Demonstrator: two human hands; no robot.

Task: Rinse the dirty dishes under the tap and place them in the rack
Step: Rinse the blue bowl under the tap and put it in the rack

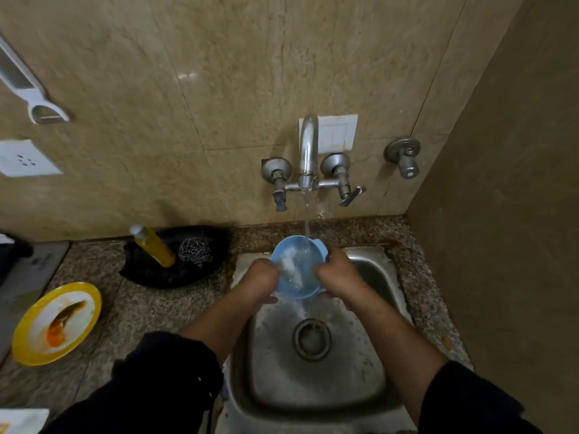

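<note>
Head view looked down on a steel sink (313, 389) set in a speckled stone counter (131, 311). Over the basin, a blue bowl (297, 261) was held tilted beneath the wall tap (308, 148), and a thin stream of water (306, 225) fell into it and spilled from its near edge toward the drain (311, 339). The left hand (261, 277) gripped the bowl's left rim with curled fingers; the right hand (336, 272) clasped its right side. On the counter to the left lay a yellow plate (56, 324) smeared with orange residue. Behind it, a black tray (169, 274) held a yellow bottle (153, 245) and a steel scrubber (195, 252).
</note>
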